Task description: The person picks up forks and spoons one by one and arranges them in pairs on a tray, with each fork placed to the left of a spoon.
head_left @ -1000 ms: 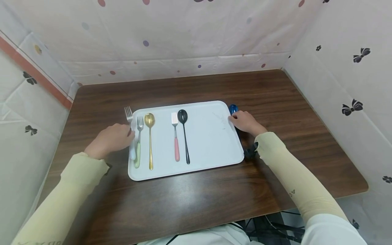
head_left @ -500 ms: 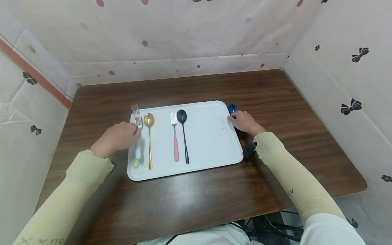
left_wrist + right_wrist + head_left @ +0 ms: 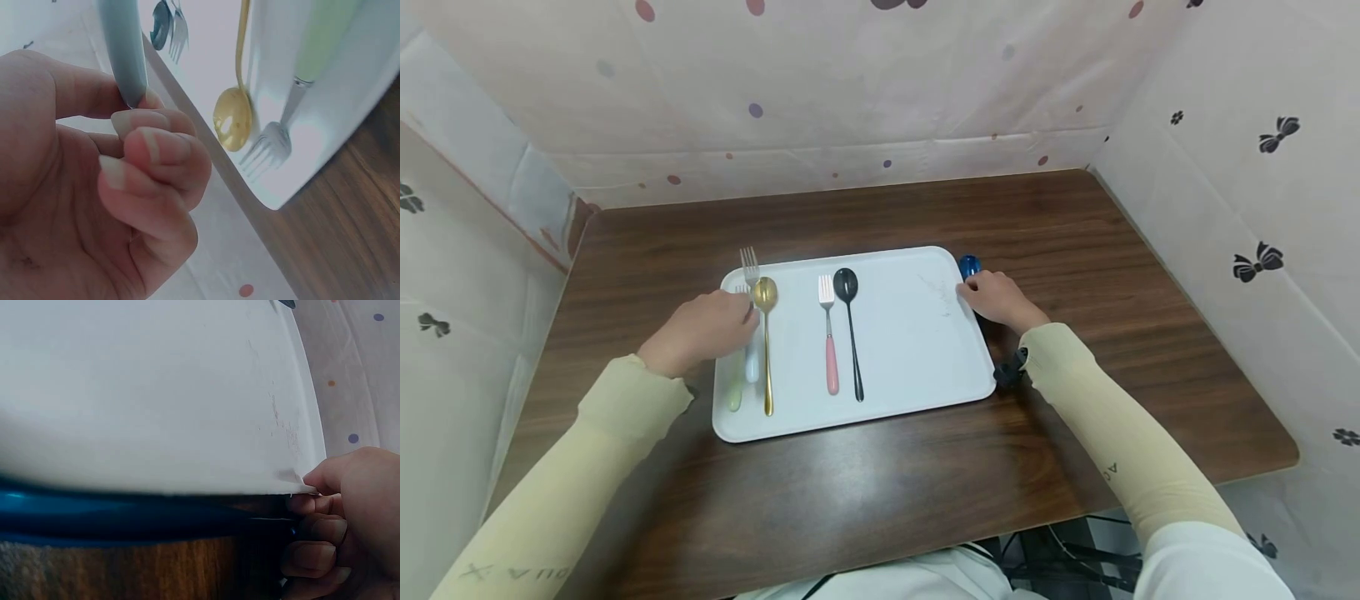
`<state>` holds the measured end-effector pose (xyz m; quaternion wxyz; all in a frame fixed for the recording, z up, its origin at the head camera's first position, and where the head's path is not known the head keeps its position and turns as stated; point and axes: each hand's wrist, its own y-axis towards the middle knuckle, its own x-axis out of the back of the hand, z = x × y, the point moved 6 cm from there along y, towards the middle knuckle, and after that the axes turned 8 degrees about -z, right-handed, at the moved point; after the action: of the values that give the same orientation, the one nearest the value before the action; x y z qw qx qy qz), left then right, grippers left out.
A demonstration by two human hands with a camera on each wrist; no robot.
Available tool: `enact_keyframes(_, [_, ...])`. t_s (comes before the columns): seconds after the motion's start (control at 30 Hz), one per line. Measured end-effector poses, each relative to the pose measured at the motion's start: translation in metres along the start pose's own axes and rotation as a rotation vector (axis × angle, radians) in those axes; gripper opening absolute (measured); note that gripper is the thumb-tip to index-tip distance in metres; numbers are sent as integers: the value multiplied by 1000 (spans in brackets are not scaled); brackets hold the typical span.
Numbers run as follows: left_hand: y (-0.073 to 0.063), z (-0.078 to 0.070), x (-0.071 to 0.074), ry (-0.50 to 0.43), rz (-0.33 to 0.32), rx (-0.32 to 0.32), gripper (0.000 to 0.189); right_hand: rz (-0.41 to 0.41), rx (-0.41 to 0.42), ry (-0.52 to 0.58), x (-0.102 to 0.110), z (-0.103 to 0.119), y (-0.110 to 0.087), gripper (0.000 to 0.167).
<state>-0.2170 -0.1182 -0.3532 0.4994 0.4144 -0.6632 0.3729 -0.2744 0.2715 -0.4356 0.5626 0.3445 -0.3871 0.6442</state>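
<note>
My left hand (image 3: pixel 707 329) pinches a fork with a pale blue handle (image 3: pixel 123 50) over the left part of the white tray (image 3: pixel 917 333). In the head view its tines (image 3: pixel 750 262) extend past the tray's far rim. Beneath that hand lies a green-handled fork (image 3: pixel 734 390), partly hidden, and a gold spoon (image 3: pixel 767 358) lies just right. Farther right are a pink-handled fork (image 3: pixel 831 367) and a black spoon (image 3: pixel 846 286). My right hand (image 3: pixel 1000 300) grips the tray's right rim, thumb on top and fingers curled below. A glossy blue spoon (image 3: pixel 970 266) lies beside that rim, partly hidden by the hand.
The tray sits on a dark wood-grain table (image 3: pixel 850 492). Patterned white sheets (image 3: pixel 820 92) hang behind the table and at both sides. Bare tray surface shows between the black spoon and the right rim. Dark cables (image 3: pixel 1075 550) are below the table's front edge.
My left hand has moved right with the blue-handled fork, from the tray's left rim across the green-handled fork to near the gold spoon. The right hand stays at the rim.
</note>
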Motion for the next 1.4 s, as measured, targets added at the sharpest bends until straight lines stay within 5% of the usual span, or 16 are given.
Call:
enact_keyframes(0.8, [28,-28,-8,19,3,-50,32,-12,5,-11,-1,2,-2,40])
enact_keyframes(1.4, [42,-49,-14,6,66,-60,32,-21,-13,0,-2,0,-1,40])
